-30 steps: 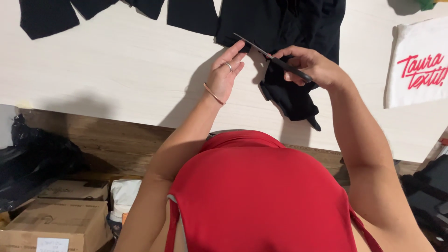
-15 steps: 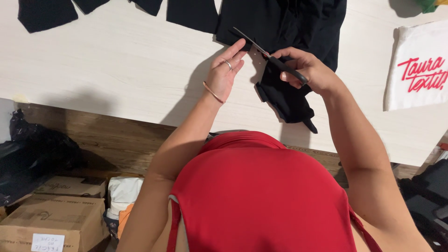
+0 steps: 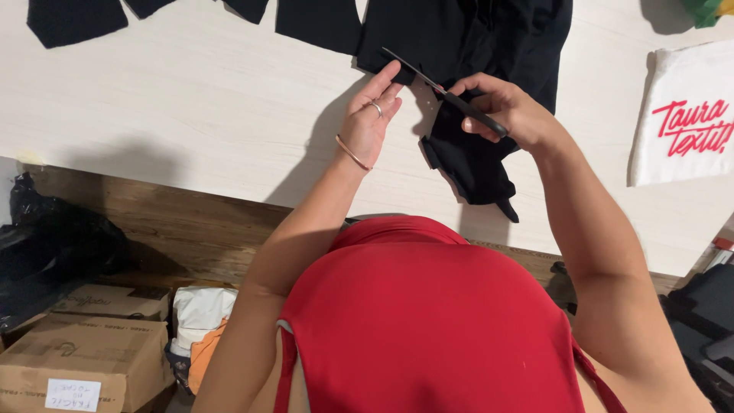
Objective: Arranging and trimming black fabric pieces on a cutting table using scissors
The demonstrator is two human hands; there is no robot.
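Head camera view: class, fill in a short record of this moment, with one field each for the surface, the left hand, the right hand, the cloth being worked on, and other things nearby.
Surface: pale wood-grain table
Left hand: left hand with ring and bangle, fingers flat on the cloth's edge
Right hand: right hand gripping black-handled scissors, blades open over the cloth
Cloth: crumpled black fabric piece, partly overhanging towards the person
Nearby: flat black fabric cut-outs along the far edge; white cloth with red lettering to the right; brown cardboard boxes below the table

Black scissors slant across the upper middle of the frame, blades up-left, handles lower-right. Beneath them black cloth lies crumpled at top centre, one strip trailing down toward the table edge.
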